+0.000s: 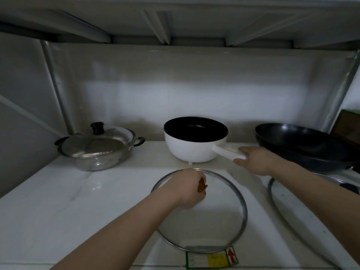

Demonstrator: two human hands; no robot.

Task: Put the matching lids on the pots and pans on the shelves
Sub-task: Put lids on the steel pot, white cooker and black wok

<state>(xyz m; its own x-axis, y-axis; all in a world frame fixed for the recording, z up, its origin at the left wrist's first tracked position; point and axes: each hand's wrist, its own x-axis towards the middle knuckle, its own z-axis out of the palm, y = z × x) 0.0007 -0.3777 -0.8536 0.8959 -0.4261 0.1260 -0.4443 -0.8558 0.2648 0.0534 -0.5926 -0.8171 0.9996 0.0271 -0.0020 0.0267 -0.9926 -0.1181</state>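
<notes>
A white pot [192,147] with a black inside stands uncovered at the back middle of the white shelf. My right hand [255,159] grips the end of its white handle [226,151]. In front of it lies a round glass lid [229,211] with a metal rim; my left hand [187,189] is closed on its brown knob [260,185]. At the back left a steel pot [97,152] carries its own lid with a black knob. At the right sits a dark wok [303,145], and a larger glass lid [292,207] lies flat before it.
The shelf [68,191] is white marble-patterned, with a tiled wall behind and another shelf close overhead [175,22]. Metal uprights stand at the left [58,90] and right [341,94]. A green, yellow and red sticker [212,259] sits at the glass lid's near rim.
</notes>
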